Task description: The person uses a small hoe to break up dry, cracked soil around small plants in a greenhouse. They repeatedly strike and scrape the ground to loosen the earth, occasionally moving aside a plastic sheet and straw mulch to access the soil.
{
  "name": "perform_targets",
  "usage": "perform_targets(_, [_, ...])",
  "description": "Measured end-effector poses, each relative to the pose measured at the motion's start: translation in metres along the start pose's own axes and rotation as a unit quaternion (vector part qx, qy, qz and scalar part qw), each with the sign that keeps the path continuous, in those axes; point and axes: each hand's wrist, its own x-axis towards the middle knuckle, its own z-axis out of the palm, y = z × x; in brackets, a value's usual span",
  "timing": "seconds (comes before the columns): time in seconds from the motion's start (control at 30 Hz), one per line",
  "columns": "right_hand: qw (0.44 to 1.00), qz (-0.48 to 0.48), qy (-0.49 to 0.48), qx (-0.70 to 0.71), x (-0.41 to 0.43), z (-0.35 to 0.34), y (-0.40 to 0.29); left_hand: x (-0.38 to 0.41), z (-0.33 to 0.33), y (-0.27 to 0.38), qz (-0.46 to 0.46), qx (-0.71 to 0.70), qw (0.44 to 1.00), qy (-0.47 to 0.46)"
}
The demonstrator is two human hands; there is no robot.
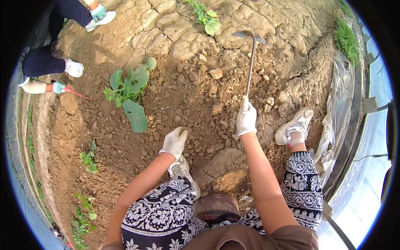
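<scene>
My right hand [246, 118], in a white knit glove, grips the lower shaft of a hand hoe [251, 64]. The hoe's curved metal head is raised at the top, over or against the cracked soil; which of the two cannot be told. In a matching glove, my left hand [175, 141] is close to the loose crumbled soil [175, 115], beside my left shoe. Its fingers are curled down, and whether they hold anything is hidden. A leafy vine plant [132, 87] stands in the soil up and left of that hand.
A co-worker's gloved hand [58, 87] at left holds a red-handled tool [73, 91]; their other glove [98, 13] rests by a white shoe. Small plants [89, 159] grow at left, another [207, 20] at top. Plastic sheeting [339, 97] edges the right side.
</scene>
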Motion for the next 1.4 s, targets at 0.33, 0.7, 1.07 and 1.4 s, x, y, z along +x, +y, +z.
perform_targets(0.33, [0.994,0.072,-0.044,-0.072,-0.033,0.003,0.041,0.009,0.008,-0.012,0.000,0.011,1.000,0.016])
perform_targets(0.7, [1.000,0.008,0.025,-0.016,-0.100,-0.029,0.059,0.016,0.022,-0.017,-0.028,-0.091,0.995,-0.003])
perform_targets(1.07, [0.987,0.079,0.031,-0.135,-0.158,-0.065,0.156,0.024,0.013,-0.042,-0.071,-0.183,0.980,0.022])
perform_targets(1.4, [0.980,0.170,-0.013,-0.099,-0.110,0.015,0.115,0.073,-0.034,-0.007,0.149,0.298,0.935,0.117])
